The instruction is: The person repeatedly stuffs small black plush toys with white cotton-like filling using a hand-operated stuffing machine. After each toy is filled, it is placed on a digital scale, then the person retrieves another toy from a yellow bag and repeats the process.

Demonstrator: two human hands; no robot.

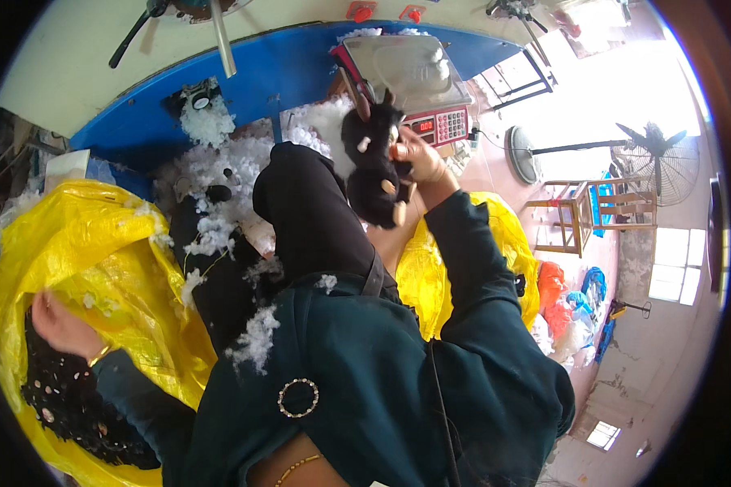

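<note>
While the plush toy (370,191), apparently filled, was clamped in the right hand's (420,159) fingers by the scale's (410,69) front edge, black pieces (77,414) were left in the yellow sack (73,213) by the left hand (64,326), whose blurred fingers were unreadable.

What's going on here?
A person holds up a black plush toy in the right hand, near a scale. The left hand, blurred, is at an open yellow sack with dark items inside. White fluff clings to the person's clothes.
</note>
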